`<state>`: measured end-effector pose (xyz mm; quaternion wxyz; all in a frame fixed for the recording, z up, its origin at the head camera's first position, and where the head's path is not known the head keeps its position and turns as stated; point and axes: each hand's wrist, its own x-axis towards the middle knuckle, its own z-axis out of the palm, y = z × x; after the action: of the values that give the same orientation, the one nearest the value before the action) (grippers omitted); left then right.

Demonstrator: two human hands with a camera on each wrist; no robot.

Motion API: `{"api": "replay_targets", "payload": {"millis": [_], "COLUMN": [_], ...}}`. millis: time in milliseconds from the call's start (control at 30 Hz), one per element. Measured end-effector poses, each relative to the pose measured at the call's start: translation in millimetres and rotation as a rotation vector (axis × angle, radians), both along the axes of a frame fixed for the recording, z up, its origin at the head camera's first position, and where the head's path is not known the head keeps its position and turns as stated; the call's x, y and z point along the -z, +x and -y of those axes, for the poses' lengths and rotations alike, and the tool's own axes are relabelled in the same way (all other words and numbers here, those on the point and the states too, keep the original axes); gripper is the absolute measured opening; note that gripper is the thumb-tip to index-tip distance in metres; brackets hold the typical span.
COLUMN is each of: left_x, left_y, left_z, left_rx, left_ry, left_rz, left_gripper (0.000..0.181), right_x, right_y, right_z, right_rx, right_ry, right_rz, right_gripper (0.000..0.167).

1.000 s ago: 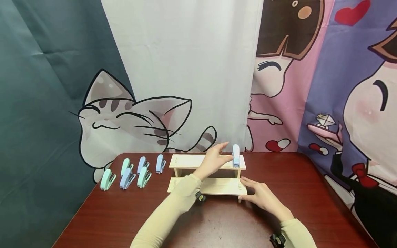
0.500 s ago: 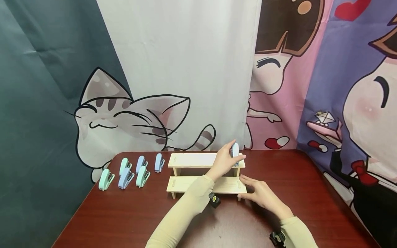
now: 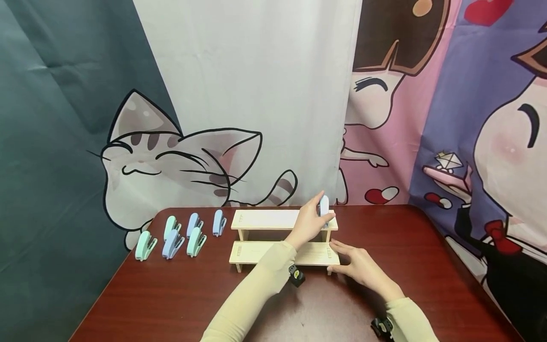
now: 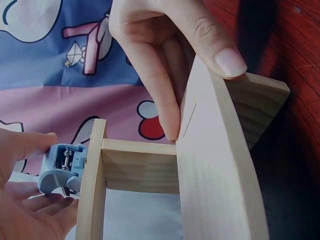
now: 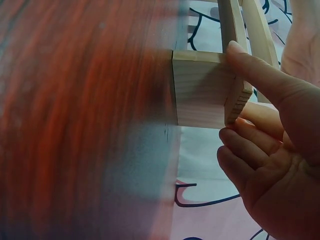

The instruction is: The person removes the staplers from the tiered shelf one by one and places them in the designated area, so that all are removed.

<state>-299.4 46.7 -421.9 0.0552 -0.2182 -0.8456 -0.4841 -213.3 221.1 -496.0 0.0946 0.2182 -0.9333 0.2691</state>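
Observation:
A two-tier wooden shelf [image 3: 262,220] stands on the table, with a light blue stapler [image 3: 325,203] upright at the right end of its upper board. My left hand [image 3: 308,223] holds that stapler, thumb on one side and fingers on the other. In the left wrist view the stapler [image 4: 62,167] shows its metal spring and sits against the upper board. My right hand [image 3: 363,270] grips the right end of the lower board [image 3: 252,252]. The right wrist view has the thumb on one face of this board [image 5: 239,100] and fingers at the other.
Several staplers, mint green [image 3: 146,246] and light blue [image 3: 173,244], stand in loose rows on the table left of the shelf. One blue stapler [image 3: 219,223] is close to the shelf's left end. A printed curtain [image 3: 273,95] hangs behind the reddish-brown table [image 3: 171,304].
My left hand has moved right along the upper board and taken hold of the light blue stapler. The right hand keeps its place at the lower board's end.

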Motion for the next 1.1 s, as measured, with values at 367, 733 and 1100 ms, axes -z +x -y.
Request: {"api": "replay_targets", "payload": {"millis": [367, 733, 1100], "left_x": [-4.3, -6.8, -30.6], "left_y": [0.9, 3.0, -2.4], "left_z": [1.0, 4.4, 31.9], "left_rx": [-0.015, -0.014, -0.028], "left_ry": [-0.011, -0.007, -0.001], "left_rz": [-0.005, -0.020, -0.050], "left_gripper": [0.065, 0.054, 0.055], "right_x": [-3.4, -1.0, -0.6], "right_y": [1.5, 2.9, 2.3], "right_z": [0.7, 0.9, 0.8], "right_rx": [0.005, 0.009, 0.013], "right_ry": [-0.001, 0.002, -0.009], "right_rz": [-0.012, -0.012, 0.006], "right_gripper": [0.068, 0.068, 0.070]}}
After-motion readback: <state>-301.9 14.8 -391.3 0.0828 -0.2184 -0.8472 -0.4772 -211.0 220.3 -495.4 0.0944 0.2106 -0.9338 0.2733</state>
